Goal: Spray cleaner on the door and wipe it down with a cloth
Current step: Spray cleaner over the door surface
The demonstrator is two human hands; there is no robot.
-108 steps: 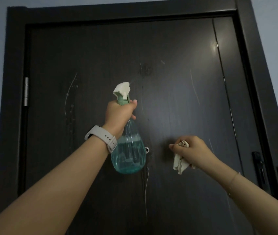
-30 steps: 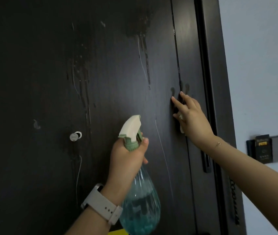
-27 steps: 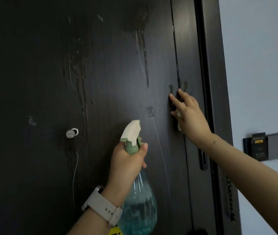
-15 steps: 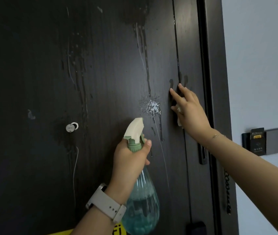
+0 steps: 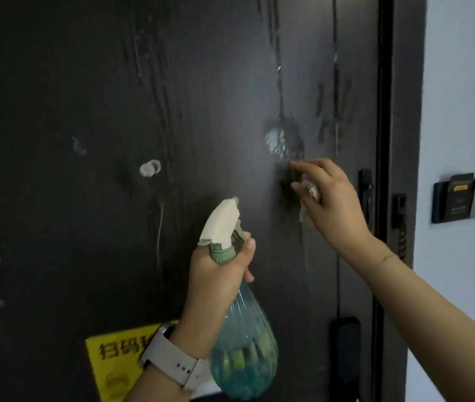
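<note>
Dark wood-grain door [image 5: 91, 82] fills nearly everything in front of me, streaked with runs of cleaner and carrying one foamy wet patch [image 5: 281, 142] a little right of centre. My right hand [image 5: 331, 204] is just under that patch, fingertips reaching toward its lower edge, with the pale cloth [image 5: 310, 192] bunched against the palm and pinched there by thumb and fingers. I hold it wadded like this, I think, so a thick pad meets the wet spot rather than a loose flap; whether the cloth itself touches the door yet I cannot tell.

My left hand [image 5: 218, 274] is lower and nearer to me, wrapped round the green neck of the spray bottle [image 5: 243, 343], one finger curled at the trigger, the white nozzle [image 5: 221, 220] aimed up at the door. Keeping it raised leaves the next squirt ready while the other hand wipes.

Further out, a small pale peephole [image 5: 149, 168] sits left of the patch, a yellow sticker [image 5: 114, 364] shows behind my watch [image 5: 172, 362], and a dark handle [image 5: 365, 195] lies just right of my cloth hand. On the wall [image 5: 462, 82] beyond the frame hangs a card holder [image 5: 462, 197].
</note>
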